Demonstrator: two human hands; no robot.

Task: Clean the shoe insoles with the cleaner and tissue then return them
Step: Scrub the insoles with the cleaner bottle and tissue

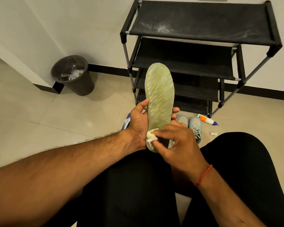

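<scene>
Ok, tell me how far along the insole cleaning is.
Done: the insole looks streaked with cleaner; the cleaner bottle lies on the floor. In hand: the left hand holds the insole while the right hand pinches a tissue against its heel. Left: wiping the rest, any second insole, and returning them to the shoes.

The insole [160,95] is at centre, toe toward 12 o'clock, with the tissue [150,136] on its 6 o'clock end. Behind it at 1 o'clock stands the shoe rack [203,22]; the bin [72,74] is at 10 o'clock. The shoes [195,125] lie on the floor [31,112] before the rack, the cleaner bottle [206,119] at their 2 o'clock.
</scene>
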